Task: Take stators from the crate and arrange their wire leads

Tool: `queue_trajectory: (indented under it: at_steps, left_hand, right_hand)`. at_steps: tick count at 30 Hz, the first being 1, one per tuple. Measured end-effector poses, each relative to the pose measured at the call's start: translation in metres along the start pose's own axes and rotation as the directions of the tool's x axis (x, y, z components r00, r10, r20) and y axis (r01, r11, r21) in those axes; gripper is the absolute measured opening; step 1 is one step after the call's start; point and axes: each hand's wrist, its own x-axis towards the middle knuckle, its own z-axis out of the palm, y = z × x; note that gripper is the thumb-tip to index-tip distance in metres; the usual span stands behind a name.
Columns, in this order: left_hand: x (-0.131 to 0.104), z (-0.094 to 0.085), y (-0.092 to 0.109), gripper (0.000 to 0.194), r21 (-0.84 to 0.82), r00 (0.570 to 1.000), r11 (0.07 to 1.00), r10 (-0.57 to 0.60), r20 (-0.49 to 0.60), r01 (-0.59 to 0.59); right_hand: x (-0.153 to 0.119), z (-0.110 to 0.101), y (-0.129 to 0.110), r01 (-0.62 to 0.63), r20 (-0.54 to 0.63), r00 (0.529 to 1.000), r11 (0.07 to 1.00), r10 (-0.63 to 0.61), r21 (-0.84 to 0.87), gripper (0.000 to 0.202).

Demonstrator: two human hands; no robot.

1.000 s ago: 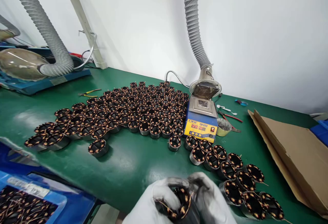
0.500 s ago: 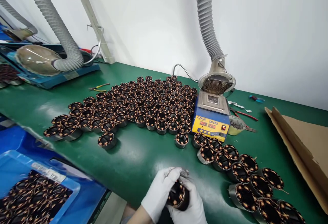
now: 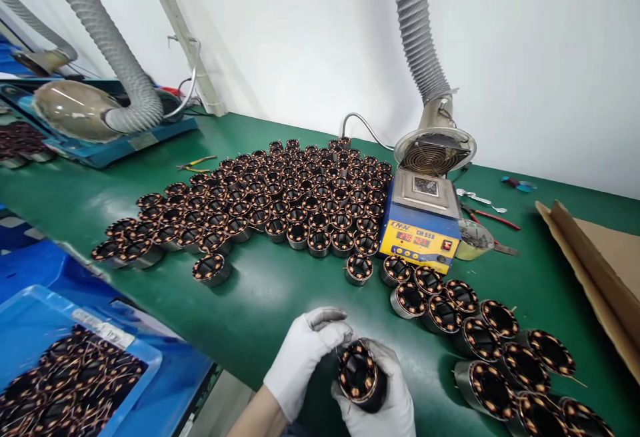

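At the bottom centre, my right hand (image 3: 387, 394), in a white glove, is wrapped round a wound stator (image 3: 358, 374), a dark metal ring with copper coils. The stator's open face is tilted up toward the camera. My left hand (image 3: 307, 350), also gloved, is at the stator's upper left edge. Its thumb and fingers are pinched together near a thin wire; whether they grip it is too small to tell. Many similar stators (image 3: 299, 234) stand packed together on the green table (image 3: 260, 330), and another group (image 3: 480, 337) stands at the right.
A blue and yellow heating unit (image 3: 420, 240) stands behind my hands, under a round extraction hood (image 3: 435, 150). Pliers (image 3: 495, 217) and a pot (image 3: 473, 240) lie right of it. Cardboard (image 3: 590, 277) is at the far right, a blue bin (image 3: 145, 380) of stators at lower left.
My left hand has moved off the stator's side to its upper left edge. The stator and my right hand are slightly further right, and the whole view has shifted a little.
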Motion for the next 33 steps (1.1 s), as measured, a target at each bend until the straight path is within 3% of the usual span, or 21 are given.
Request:
queue_trajectory:
  at_steps: [4, 7, 11, 15, 17, 20, 24, 29, 33]
  left_hand:
    - [0.001, 0.009, -0.007, 0.018, -0.050, 0.999, 0.999, 0.007, -0.035, -0.009]
    - [0.006, 0.007, -0.008, 0.022, -0.071, 0.988, 0.995, 0.056, -0.143, -0.067]
    - [0.009, 0.002, -0.001, 0.028, -0.128, 0.942, 0.972, 0.151, -0.298, -0.197]
    - [0.001, 0.011, 0.009, 0.025, 0.032, 0.995, 0.999, 0.039, -0.092, -0.036]
    - [-0.001, 0.016, 0.008, 0.020, 0.006, 0.999, 1.000, -0.023, -0.023, 0.023]
    - [0.003, 0.014, 0.003, 0.026, -0.114, 0.998, 0.993, -0.014, -0.053, 0.008]
    - [0.006, -0.003, 0.006, 0.034, -0.144, 0.984, 0.986, 0.058, -0.170, -0.083]
    - [-0.006, -0.005, 0.013, 0.019, 0.181, 0.999, 0.983, -0.018, 0.046, 0.009]
    - [-0.007, 0.006, 0.009, 0.016, 0.108, 1.000, 0.994, -0.009, -0.011, 0.010]
  right_hand:
    - [0.002, -0.001, -0.002, 0.010, 0.047, 0.999, 1.000, -0.011, 0.011, 0.044]
    - [0.003, -0.002, -0.003, -0.004, 0.048, 0.999, 1.000, 0.003, 0.024, 0.044]
    - [0.004, -0.001, -0.003, 0.009, 0.015, 1.000, 1.000, -0.009, 0.010, 0.043]
    - [0.007, -0.001, -0.004, 0.047, 0.021, 0.999, 0.999, -0.047, -0.009, 0.043]
    - [0.008, -0.001, -0.005, 0.068, 0.034, 0.997, 0.998, -0.068, -0.004, 0.042]
    - [0.007, -0.002, -0.006, 0.055, 0.025, 0.998, 0.998, -0.055, -0.015, 0.041]
    - [0.002, -0.004, -0.007, -0.096, -0.017, 0.995, 0.994, 0.095, -0.059, 0.045]
    - [0.001, -0.004, -0.007, -0.132, -0.023, 0.991, 0.989, 0.131, -0.063, 0.049]
    - [0.001, -0.003, -0.006, -0.139, -0.041, 0.990, 0.989, 0.137, -0.049, 0.049]
